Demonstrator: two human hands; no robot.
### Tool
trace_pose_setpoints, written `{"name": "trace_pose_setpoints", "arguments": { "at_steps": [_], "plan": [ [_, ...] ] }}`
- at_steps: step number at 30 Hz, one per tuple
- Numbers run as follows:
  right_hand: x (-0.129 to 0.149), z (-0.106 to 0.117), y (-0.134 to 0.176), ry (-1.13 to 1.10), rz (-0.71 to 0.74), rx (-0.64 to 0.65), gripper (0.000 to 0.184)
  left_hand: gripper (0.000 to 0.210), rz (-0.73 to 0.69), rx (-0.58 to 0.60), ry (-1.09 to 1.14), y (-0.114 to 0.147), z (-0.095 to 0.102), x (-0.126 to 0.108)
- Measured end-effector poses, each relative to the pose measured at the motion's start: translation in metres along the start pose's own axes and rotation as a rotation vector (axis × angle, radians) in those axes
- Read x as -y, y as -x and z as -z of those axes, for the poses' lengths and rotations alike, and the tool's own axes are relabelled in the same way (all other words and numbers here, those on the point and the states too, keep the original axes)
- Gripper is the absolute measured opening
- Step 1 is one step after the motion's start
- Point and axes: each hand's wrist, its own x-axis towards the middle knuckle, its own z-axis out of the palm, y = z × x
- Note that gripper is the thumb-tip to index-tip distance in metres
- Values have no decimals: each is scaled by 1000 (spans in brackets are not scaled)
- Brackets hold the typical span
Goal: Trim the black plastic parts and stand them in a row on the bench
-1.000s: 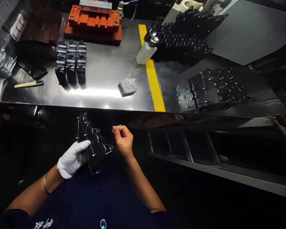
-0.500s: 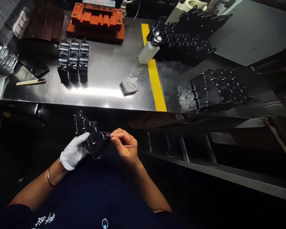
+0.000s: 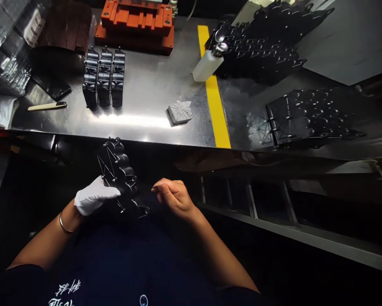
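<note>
l hand (image 3: pixel 95 196): grip on blk part (image 3: pixel 122 168) | r hand (image 3: pixel 176 197): curled, can't tell contents

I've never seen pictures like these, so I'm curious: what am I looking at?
There's no robot, just a person. All the pictures come from one camera on their head, looking forward and down. The white-gloved left hand holds a jagged black part. The curled, bare right hand is apart from it; I can't tell if it pinches anything tiny. On the shiny metal table are three black ribbed parts, an orange blocky fixture, a white, silver-topped bottle and a crinkled grey bundle.
</note>
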Motion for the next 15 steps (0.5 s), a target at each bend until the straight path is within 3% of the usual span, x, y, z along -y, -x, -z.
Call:
{"name": "trace_pose_setpoints", "arguments": {
  "at_steps": [3,5,10,15],
  "plan": [
    [16,7,2,152,268,100,48,53,4,-2,-12,-4,5,-3],
    [22,6,1,237,357,127,50,56,13,19,-22,-6,5,-1],
    [19,3,-2,277,392,189,53,61,12,53,-18,-10,3,6],
    [14,6,-3,323,402,42,48,47,4,-3,50,-13,-6,13]
  ]
}}
